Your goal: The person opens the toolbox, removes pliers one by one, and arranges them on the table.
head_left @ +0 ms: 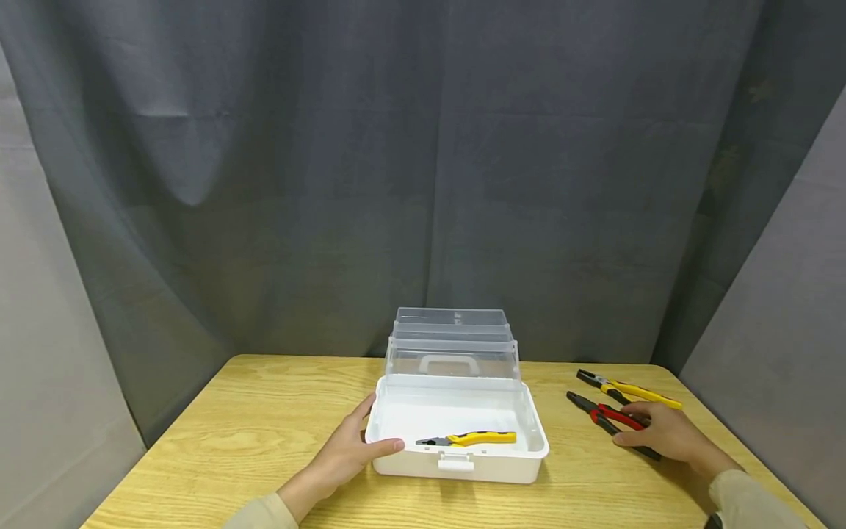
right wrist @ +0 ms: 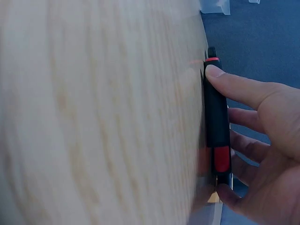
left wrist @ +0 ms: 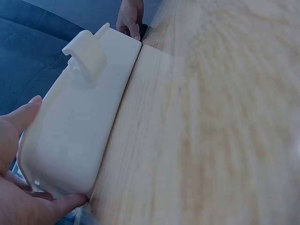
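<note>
A white toolbox (head_left: 456,466) stands on the table with its clear lid raised at the back. My left hand (head_left: 344,448) grips its left front corner, thumb over the rim and fingers along the side. In the left wrist view the front latch (left wrist: 86,54) sticks out from the box wall. Yellow-and-black pliers (head_left: 482,438) lie inside the box, near its front wall. To the right, my right hand (head_left: 664,433) holds the handles of red-and-black pliers (head_left: 611,416), which lie on the table. In the right wrist view, thumb and fingers straddle the black-and-red handle (right wrist: 216,112).
Just behind the red-and-black pliers lies another pair of yellow-and-black pliers (head_left: 628,388). The clear lid (head_left: 452,345) with its trays rises behind the box. A grey curtain (head_left: 423,184) hangs beyond the wooden table (head_left: 264,419), and lighter cloth borders both sides.
</note>
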Action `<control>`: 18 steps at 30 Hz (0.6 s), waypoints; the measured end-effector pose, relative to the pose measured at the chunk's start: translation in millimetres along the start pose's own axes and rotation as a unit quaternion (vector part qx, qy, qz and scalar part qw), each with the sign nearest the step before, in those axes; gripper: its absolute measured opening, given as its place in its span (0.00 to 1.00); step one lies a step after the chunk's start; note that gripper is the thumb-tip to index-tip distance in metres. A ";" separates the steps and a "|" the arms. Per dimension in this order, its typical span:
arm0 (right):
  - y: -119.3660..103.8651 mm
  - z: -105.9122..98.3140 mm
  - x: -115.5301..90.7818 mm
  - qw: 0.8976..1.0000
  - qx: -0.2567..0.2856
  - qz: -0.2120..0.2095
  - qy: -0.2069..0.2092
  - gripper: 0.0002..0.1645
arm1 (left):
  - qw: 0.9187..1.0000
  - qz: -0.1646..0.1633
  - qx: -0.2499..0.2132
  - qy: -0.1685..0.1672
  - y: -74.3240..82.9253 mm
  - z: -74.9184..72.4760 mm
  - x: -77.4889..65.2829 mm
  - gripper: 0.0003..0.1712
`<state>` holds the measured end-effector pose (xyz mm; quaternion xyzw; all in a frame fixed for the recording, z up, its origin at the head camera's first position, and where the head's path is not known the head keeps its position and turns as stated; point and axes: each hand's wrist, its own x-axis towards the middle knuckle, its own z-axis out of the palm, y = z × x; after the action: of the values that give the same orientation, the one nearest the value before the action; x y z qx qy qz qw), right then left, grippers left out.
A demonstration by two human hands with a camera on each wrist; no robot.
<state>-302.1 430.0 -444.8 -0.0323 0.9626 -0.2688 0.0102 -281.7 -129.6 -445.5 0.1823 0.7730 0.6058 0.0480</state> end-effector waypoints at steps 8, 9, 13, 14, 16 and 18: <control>-1.8 -3.5 -2.3 1.000 -0.006 -0.018 -0.004 0.50 | 1.000 0.004 -0.006 -0.005 0.6 -0.3 -0.5 0.62; -1.5 -3.7 -2.2 1.000 -0.005 -0.019 -0.004 0.51 | 1.000 0.004 -0.007 -0.006 0.6 -0.3 -0.4 0.62; -0.5 -4.9 -2.1 1.000 0.005 -0.016 -0.004 0.52 | 1.000 0.004 -0.008 -0.007 0.8 -0.4 -0.6 0.63; -0.2 -5.0 -1.9 1.000 0.010 -0.012 -0.002 0.53 | 1.000 0.003 -0.008 -0.007 0.8 -0.3 -0.7 0.63; 0.1 -5.5 -1.8 1.000 0.014 -0.011 0.003 0.53 | 1.000 0.002 -0.007 -0.007 0.9 -0.2 -0.8 0.62; -0.4 -6.2 -1.8 1.000 0.017 -0.014 0.008 0.52 | 1.000 0.002 -0.006 -0.006 1.1 -0.2 -0.9 0.62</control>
<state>-300.5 432.9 -439.3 -0.0436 0.9574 -0.2853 -0.0008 -280.7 -129.9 -444.6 0.1877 0.7688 0.6091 0.0526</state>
